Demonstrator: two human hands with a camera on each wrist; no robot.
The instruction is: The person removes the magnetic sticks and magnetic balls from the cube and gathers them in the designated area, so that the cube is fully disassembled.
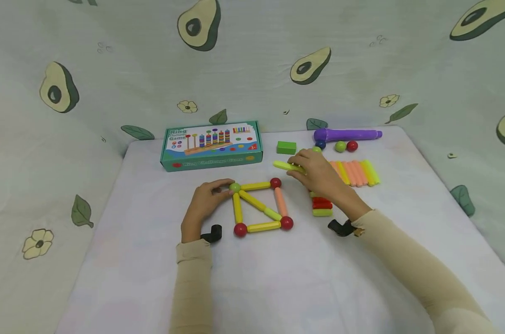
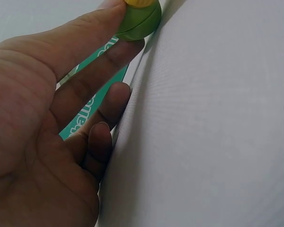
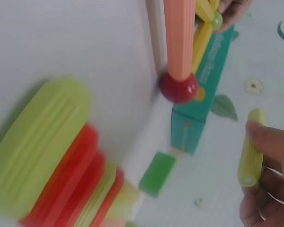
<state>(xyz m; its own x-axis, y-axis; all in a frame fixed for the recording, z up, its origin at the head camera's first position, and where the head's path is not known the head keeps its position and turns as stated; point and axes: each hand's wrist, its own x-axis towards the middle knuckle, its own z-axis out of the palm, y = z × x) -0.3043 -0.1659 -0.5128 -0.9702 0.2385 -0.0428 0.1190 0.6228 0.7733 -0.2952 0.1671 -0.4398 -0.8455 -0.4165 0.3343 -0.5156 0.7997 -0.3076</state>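
Observation:
On the table lies a square frame of yellow sticks (image 1: 264, 227), one salmon stick (image 1: 280, 202) and balls at the corners, with a diagonal of yellow and lime pieces across it. Between thumb and fingers, my left hand (image 1: 206, 200) pinches the green ball (image 1: 235, 188) at its far left corner; the left wrist view shows this green ball (image 2: 141, 21) too. Red balls (image 1: 287, 223) mark the other corners. My right hand (image 1: 315, 171) holds a lime-yellow stick (image 3: 252, 151) in the air, above the table and right of the frame.
Loose salmon and yellow sticks (image 1: 355, 173) lie in a row at right, beside a stack of red and lime sticks (image 1: 322, 212). Behind are a green block (image 1: 286, 147), a game box (image 1: 212, 146), a purple stick-like toy (image 1: 348, 134) and several loose balls (image 1: 340, 146).

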